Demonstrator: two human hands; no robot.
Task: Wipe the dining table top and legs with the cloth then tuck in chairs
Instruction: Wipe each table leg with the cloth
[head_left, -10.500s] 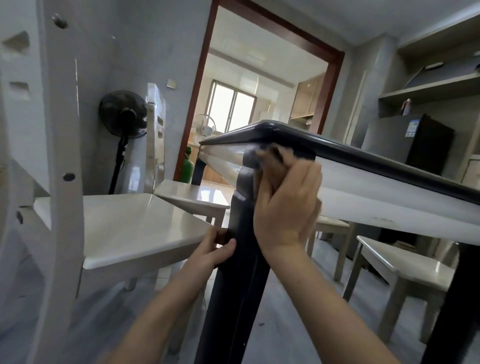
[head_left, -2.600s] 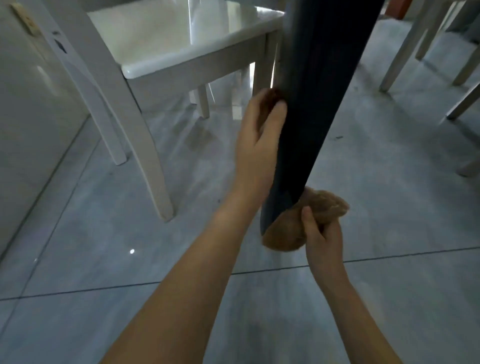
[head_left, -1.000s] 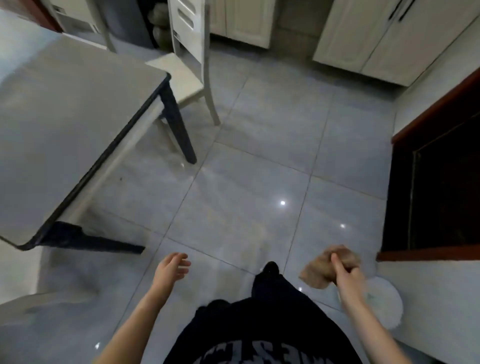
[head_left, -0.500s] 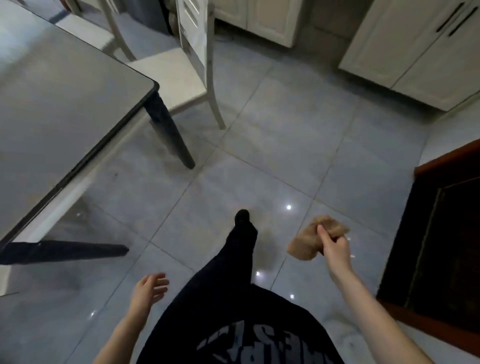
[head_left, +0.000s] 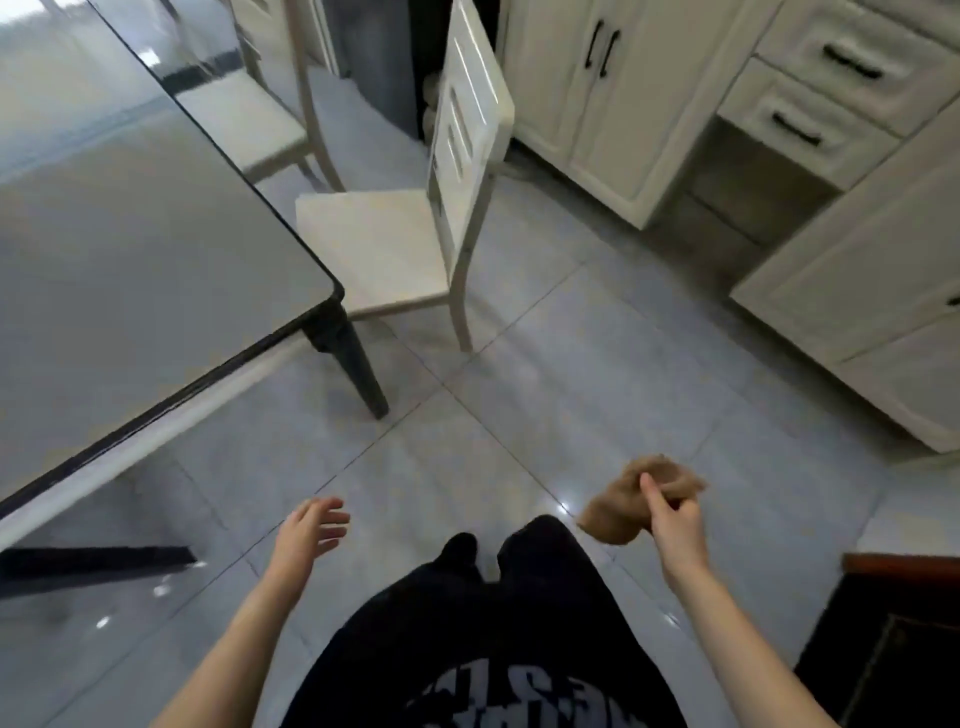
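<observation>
Right hand (head_left: 675, 519): it grips the brown cloth (head_left: 618, 506), thumb laid over the top and fingers curled under. The wad is carried out in front of the body, probably bunched so that it is ready to press onto a surface.
Left hand (head_left: 311, 530): it holds nothing. The fingers are spread and relaxed and reach slightly forward. It seems kept free for balance, or to steady against a leg or take a chair.
Cloth: it hangs in the air over the tiled floor (head_left: 519, 389), touching only the right hand and well apart from the bench (head_left: 130, 234).
Bench: its glossy, dark-edged top fills the left of the view, with one corner pointing toward the person.
Corner leg (head_left: 348, 364): dark and tapered, it stands under that corner. Its full length is open to reach from the floor side.
Second leg (head_left: 98, 558): it shows as a dark bar at lower left, under the near edge.
White chair (head_left: 384, 249): it stands just beside the corner with most of its seat outside the top and its back toward the cabinets (head_left: 613, 78). It is not yet tucked in, likely left out so the legs can be reached.
Further chair (head_left: 244, 124): its seat also shows beyond the bench edge.
Step judged: the person stands facing the corner, cloth in hand, so wiping the corner leg looks likeliest, with the chairs after.
</observation>
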